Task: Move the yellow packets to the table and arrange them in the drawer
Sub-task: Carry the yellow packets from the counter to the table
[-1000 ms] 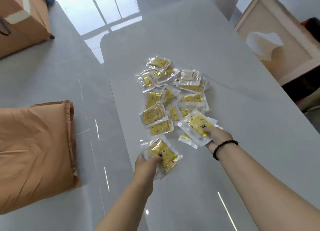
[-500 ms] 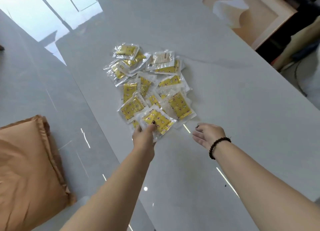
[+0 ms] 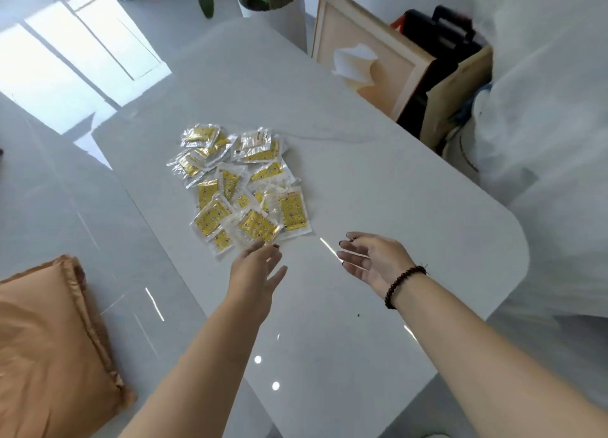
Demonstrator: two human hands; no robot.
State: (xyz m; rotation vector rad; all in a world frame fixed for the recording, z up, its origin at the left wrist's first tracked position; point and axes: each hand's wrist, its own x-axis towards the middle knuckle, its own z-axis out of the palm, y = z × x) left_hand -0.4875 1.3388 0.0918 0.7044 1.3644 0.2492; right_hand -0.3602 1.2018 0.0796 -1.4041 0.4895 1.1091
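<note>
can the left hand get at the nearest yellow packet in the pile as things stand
Probably yes. The left hand is open and holds nothing, its fingertips right at the near edge of the nearest yellow packet, which lies on top of the pile on the table with nothing over it.

The desk is pale grey-white with faint darker marble veining and bright white streaks of reflected light. At its left half lies a heap of yellow packets: clear, shiny plastic sleeves over yellow inserts dotted with small dark round marks; one at the far side of the heap is cream rather than yellow. Left of the desk, the floor is glossy light grey, and an orange-tan cushion sits there. Beyond the desk's far right edge leans a picture frame, pale wood around a peach field with a white shape. The right wrist wears a dark beaded bracelet.
</note>
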